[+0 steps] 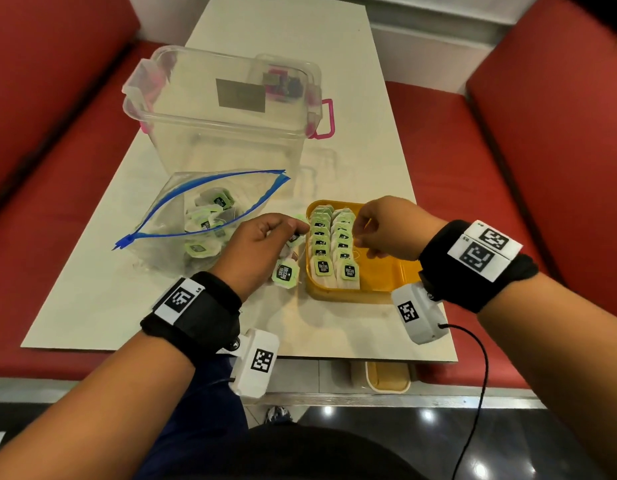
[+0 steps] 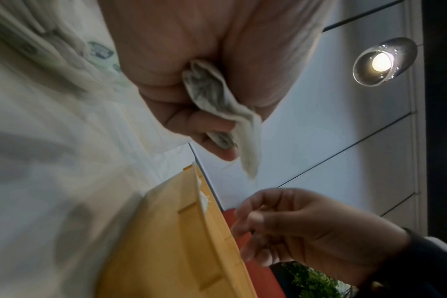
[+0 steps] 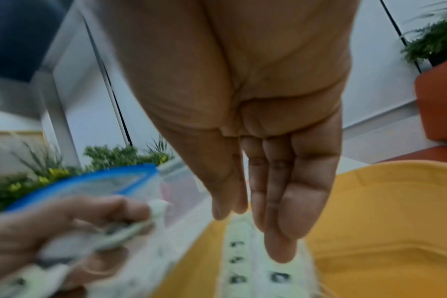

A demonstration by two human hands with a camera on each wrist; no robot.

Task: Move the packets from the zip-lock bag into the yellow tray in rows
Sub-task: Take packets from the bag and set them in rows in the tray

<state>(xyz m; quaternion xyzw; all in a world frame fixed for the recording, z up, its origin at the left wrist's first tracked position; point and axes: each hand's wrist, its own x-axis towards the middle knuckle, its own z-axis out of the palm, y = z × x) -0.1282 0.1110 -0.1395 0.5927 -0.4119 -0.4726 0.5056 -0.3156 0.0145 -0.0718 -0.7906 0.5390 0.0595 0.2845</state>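
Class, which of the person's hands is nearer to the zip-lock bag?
Left. The left hand, gripping packets, sits at the zip-lock bag's right edge; the right hand hovers over the yellow tray, beyond the packet rows.

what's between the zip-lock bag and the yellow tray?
The left hand, gripping tea packets, fills the gap between bag and tray; clearest in the head view.

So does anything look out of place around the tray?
One packet lies on the table just left of the yellow tray, outside the two rows. The left hand grips crumpled packets; the right hand hovers over the rows.
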